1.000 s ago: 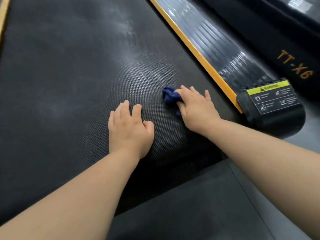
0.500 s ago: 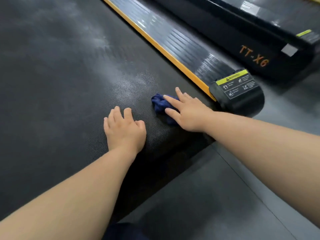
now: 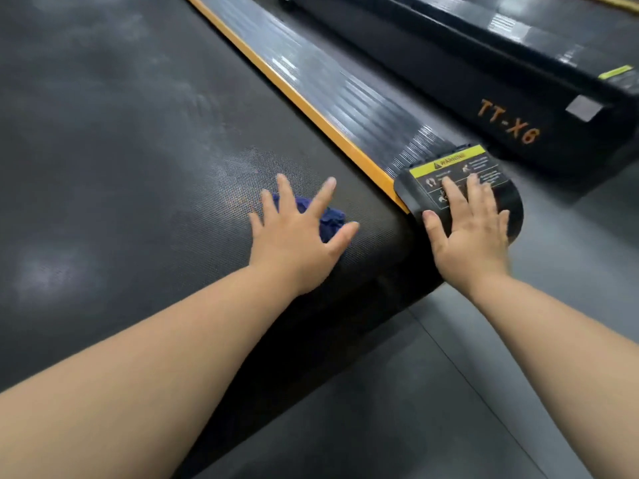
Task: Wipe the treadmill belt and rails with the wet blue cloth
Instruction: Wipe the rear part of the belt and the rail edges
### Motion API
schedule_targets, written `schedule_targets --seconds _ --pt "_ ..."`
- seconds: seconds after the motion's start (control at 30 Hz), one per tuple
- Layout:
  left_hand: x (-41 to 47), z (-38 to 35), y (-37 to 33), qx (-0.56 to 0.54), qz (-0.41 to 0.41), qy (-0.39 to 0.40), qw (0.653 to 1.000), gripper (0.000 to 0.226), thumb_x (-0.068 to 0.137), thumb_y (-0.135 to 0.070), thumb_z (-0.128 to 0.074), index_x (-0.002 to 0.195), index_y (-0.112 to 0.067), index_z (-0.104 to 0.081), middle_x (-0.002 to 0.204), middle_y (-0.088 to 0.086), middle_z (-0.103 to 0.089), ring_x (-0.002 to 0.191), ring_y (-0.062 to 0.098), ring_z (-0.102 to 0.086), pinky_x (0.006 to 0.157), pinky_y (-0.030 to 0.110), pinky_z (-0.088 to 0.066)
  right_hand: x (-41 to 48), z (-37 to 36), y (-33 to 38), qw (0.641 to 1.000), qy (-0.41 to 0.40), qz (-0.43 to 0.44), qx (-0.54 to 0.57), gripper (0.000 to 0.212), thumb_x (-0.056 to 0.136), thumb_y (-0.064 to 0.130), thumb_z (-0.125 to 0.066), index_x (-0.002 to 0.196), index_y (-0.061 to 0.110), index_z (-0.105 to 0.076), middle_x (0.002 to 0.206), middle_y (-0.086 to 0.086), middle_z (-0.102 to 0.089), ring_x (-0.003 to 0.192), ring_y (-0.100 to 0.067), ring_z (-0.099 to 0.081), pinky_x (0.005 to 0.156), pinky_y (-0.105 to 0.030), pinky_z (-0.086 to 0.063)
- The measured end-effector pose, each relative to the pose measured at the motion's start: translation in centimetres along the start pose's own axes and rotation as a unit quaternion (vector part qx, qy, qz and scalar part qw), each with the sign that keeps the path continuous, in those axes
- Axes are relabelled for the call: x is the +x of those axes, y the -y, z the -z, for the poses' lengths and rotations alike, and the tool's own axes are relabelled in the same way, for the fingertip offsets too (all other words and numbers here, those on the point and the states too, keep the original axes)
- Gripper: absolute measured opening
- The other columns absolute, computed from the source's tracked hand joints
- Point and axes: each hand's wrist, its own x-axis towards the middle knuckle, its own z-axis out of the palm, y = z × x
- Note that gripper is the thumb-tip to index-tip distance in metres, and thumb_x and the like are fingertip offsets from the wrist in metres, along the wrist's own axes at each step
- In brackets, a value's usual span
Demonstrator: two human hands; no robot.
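Note:
The crumpled wet blue cloth [image 3: 331, 221] lies near the rear end of the black textured treadmill belt [image 3: 131, 160]. My left hand [image 3: 297, 233] is spread flat over it, fingers straight, hiding most of the cloth. My right hand [image 3: 466, 226] lies flat with straight fingers on the black end cap [image 3: 511, 202] of the right rail, over its yellow warning label. The ribbed black right rail [image 3: 332, 88] with its orange edge strip [image 3: 297, 95] runs away up and to the left.
A second black treadmill marked TT-X6 [image 3: 508, 127] stands close on the right. Grey floor [image 3: 415, 409] lies behind the belt's rear edge and between the two machines. Pale smears show on the belt.
My right hand let go of the cloth and moved right onto the rail's end cap. My left hand slid right and now covers the cloth.

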Motion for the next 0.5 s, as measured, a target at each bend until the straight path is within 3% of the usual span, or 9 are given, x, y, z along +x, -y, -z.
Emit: schedule_targets --seconds 0.1,0.23,0.3,0.4,0.5 --pt "1.5 -1.8 -2.0 0.056 -0.055 0.007 0.997 0.063 0.093 -0.062 -0.031 0.149 -0.034 -0.02 0.156 0.02 -0.002 0.142 0.042 -0.003 0.113 0.059 -0.009 -0.1 -0.8 0.1 0.999 -0.037 0.003 0.013 0.058 0.095 0.051 -0.036 0.148 0.032 -0.024 0.16 -0.003 -0.006 0.147 -0.018 0.002 0.117 -0.047 0.003" --pt "5.3 -1.7 -2.6 0.055 -0.076 0.002 0.996 0.071 0.097 -0.052 -0.036 0.152 -0.019 -0.005 0.154 0.027 -0.001 0.141 0.043 -0.011 0.114 0.054 -0.014 -0.1 -1.4 0.3 0.997 -0.071 -0.008 0.025 0.057 0.094 0.049 -0.036 0.147 0.03 -0.029 0.16 -0.005 -0.009 0.147 -0.021 -0.001 0.117 -0.048 0.002" --pt "7.6 -1.4 -3.1 0.015 -0.048 0.016 0.999 0.074 0.096 -0.051 -0.039 0.151 -0.012 -0.009 0.154 0.028 -0.002 0.141 0.041 -0.011 0.115 0.052 -0.014 -0.1 -1.5 0.6 0.996 -0.082 0.005 0.021 0.059 0.091 0.047 -0.034 0.146 0.026 -0.031 0.159 -0.005 -0.012 0.147 -0.023 -0.003 0.117 -0.047 0.003" --pt "7.9 -2.0 -4.1 0.003 -0.025 -0.02 0.999 0.055 0.096 -0.047 -0.041 0.133 -0.006 -0.04 0.14 0.02 -0.033 0.134 0.037 -0.027 0.111 0.054 -0.021 0.3 -1.7 1.8 0.986 -0.145 0.062 0.06 0.051 0.086 0.03 -0.041 0.134 0.017 -0.051 0.151 -0.006 -0.035 0.144 -0.024 -0.021 0.116 -0.047 0.0" --pt "3.2 -2.6 -3.8 -0.012 -0.102 -0.025 0.994 0.054 0.097 -0.043 -0.042 0.139 -0.008 -0.039 0.15 0.017 -0.026 0.142 0.033 -0.015 0.116 0.048 -0.013 0.8 -1.7 2.5 0.98 -0.169 0.072 0.072 0.047 0.081 0.026 -0.039 0.122 0.017 -0.059 0.141 -0.005 -0.049 0.137 -0.024 -0.035 0.116 -0.05 -0.01"
